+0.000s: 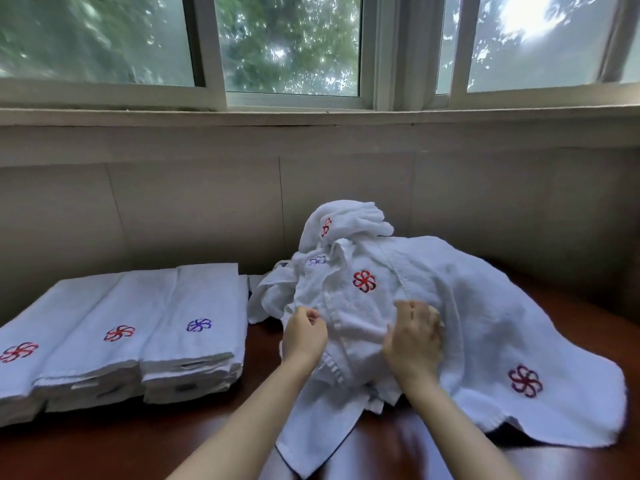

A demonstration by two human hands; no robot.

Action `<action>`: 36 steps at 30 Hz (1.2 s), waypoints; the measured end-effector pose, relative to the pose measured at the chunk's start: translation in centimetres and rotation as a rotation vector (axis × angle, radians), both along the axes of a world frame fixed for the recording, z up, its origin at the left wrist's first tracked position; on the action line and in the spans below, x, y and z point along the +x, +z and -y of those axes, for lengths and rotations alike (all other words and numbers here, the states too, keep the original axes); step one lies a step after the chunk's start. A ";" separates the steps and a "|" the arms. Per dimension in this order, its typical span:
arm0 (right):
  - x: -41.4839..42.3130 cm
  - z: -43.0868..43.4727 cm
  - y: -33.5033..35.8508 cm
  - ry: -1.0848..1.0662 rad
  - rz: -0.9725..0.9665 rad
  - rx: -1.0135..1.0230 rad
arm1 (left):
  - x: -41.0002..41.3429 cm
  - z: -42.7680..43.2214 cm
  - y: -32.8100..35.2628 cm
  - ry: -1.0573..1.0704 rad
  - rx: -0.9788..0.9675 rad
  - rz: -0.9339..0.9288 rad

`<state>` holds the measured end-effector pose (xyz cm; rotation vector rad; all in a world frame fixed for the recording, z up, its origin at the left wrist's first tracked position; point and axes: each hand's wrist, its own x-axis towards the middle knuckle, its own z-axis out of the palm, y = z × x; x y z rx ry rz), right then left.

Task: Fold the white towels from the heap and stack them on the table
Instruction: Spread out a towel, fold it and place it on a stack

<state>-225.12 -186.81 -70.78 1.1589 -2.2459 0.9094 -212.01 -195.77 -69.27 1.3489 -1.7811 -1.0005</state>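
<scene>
A heap of white towels (460, 299) with red and purple flower emblems lies on the right half of the dark wooden table (145, 441). Both hands are at the heap's front. My left hand (304, 336) has its fingers curled and pinches a fold of towel near the heap's left side. Beside it, my right hand (414, 336) lies on top of the heap with its fingers bent into the cloth; its fingertips are partly sunk in the fabric. On the left stand three stacks of folded white towels (117, 337), side by side.
A tiled wall (207, 209) runs close behind the table, with a window sill and windows above. One towel from the heap hangs over the table's front edge (311, 441). Bare wood shows between the stacks and the heap.
</scene>
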 end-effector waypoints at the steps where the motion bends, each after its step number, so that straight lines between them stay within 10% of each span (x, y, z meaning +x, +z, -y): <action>1: -1.0 -0.8 -0.4 -0.089 0.081 0.076 | -0.2 -0.2 -0.1 -0.012 0.006 -0.011; 8: -5.4 -5.7 -4.9 -0.197 0.380 0.506 | -3.3 -4.5 -2.0 -0.258 0.256 -0.174; 25: 1.2 -12.5 4.6 0.426 1.005 -0.318 | 0.9 -11.0 -0.8 -0.478 0.642 -0.343; 36: 7.7 -13.6 6.6 0.479 0.820 -0.260 | 1.7 -12.4 5.6 -0.706 0.686 -0.470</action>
